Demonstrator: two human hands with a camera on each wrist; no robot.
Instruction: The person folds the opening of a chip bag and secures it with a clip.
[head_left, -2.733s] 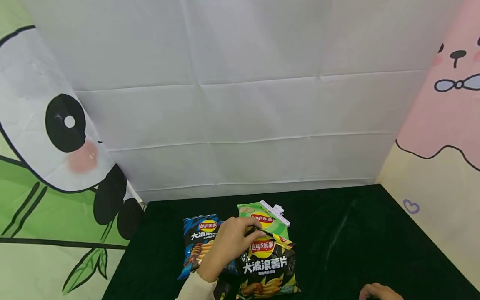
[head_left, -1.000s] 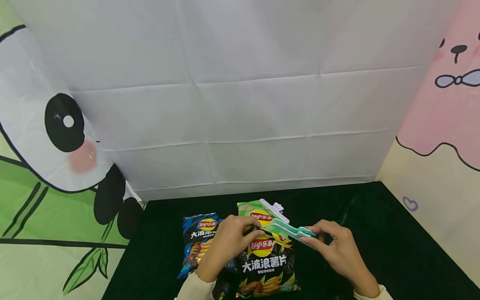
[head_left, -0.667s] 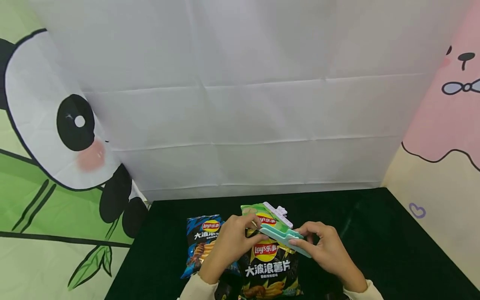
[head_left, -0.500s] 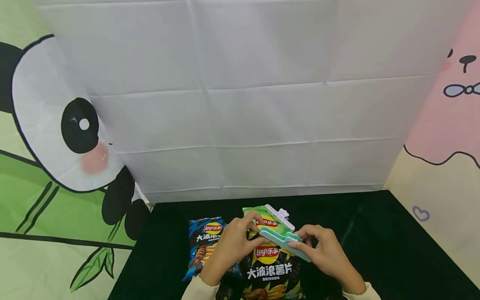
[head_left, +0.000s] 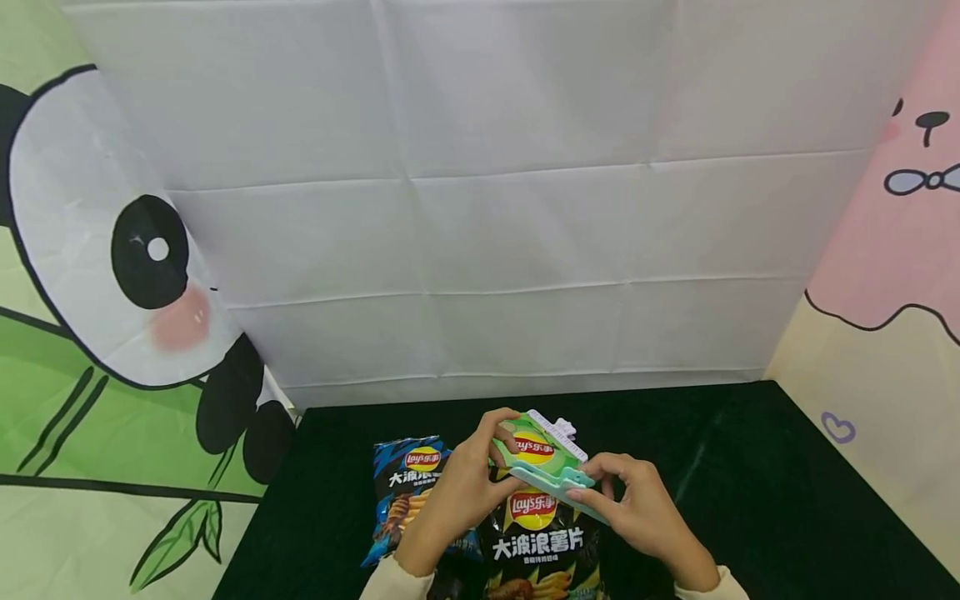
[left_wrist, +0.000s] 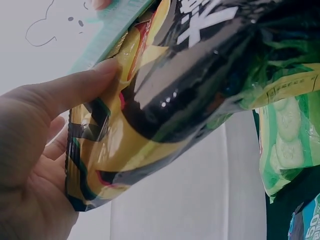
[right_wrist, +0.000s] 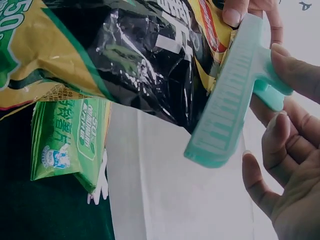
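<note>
A black Lay's potato chip bag (head_left: 540, 542) is held up at its top edge by my left hand (head_left: 472, 471). In the left wrist view the thumb (left_wrist: 82, 85) presses on the bag's front, with fingers behind it. My right hand (head_left: 637, 504) pinches the handles of a teal bag clip (right_wrist: 230, 100) between thumb and fingers. The clip's long bar lies along the bag's top edge, with its left end close to my left thumb. In the right wrist view the bag's edge meets the clip; how far it reaches between the bars is hidden.
Behind the black bag lies a green Lay's bag (head_left: 536, 437) with a white clip (head_left: 557, 435) on its top edge. At the left a blue Lay's bag (head_left: 408, 492) lies on the dark green cloth (head_left: 735, 483). A white wall sheet (head_left: 525, 333) stands behind.
My right hand has come in from the lower right, bringing the teal clip onto the black bag's top edge. Since half a second ago both hands and the clip have shifted slightly left.
</note>
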